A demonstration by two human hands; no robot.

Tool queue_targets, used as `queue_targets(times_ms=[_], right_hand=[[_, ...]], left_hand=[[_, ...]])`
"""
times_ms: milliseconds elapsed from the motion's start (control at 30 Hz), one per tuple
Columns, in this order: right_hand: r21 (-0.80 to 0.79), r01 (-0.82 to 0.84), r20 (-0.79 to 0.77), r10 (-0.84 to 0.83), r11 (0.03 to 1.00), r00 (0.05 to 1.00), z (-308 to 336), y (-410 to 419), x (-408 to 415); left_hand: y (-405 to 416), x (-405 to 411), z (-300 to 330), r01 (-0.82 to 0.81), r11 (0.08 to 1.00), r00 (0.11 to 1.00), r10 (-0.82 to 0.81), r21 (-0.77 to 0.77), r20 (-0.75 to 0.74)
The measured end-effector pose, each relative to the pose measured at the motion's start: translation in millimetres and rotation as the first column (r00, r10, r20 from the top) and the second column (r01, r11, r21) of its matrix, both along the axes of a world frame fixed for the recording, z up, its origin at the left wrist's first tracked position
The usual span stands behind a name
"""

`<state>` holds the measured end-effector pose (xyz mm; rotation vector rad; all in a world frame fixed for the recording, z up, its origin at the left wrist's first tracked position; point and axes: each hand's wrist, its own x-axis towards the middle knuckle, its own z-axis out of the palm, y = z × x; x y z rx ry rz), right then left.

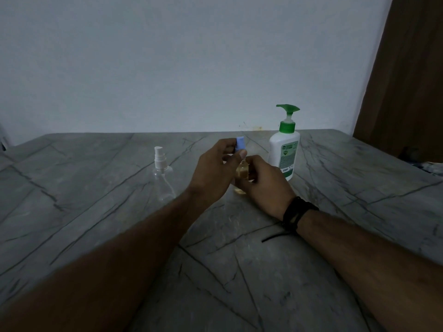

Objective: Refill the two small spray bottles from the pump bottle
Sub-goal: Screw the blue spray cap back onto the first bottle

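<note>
Spray bottle [241, 174] half-hidden, gripped by right hand [263, 185]; left hand [215, 171] pinches blue cap [239, 144].

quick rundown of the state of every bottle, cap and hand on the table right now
blue-capped spray bottle: upright, holds yellowish liquid
blue cap: on top of that bottle, pinched by left hand
clear spray bottle: upright, white sprayer on, looks empty, untouched
pump bottle: upright, green pump on, untouched
left hand: pinches blue cap
right hand: grips blue-capped bottle's body
</note>
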<state>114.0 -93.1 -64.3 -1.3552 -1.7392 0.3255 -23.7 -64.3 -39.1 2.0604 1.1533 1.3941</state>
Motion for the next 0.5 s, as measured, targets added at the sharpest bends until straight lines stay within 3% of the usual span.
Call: queue_targets(times_ms=[500], right_hand=[[0.03,0.024,0.06,-0.026,0.999,0.998,-0.6,1.5,-0.2]], left_hand=[[-4.8,2.0,-3.5,-0.025,0.999,0.999,0.026,0.03,-0.038]])
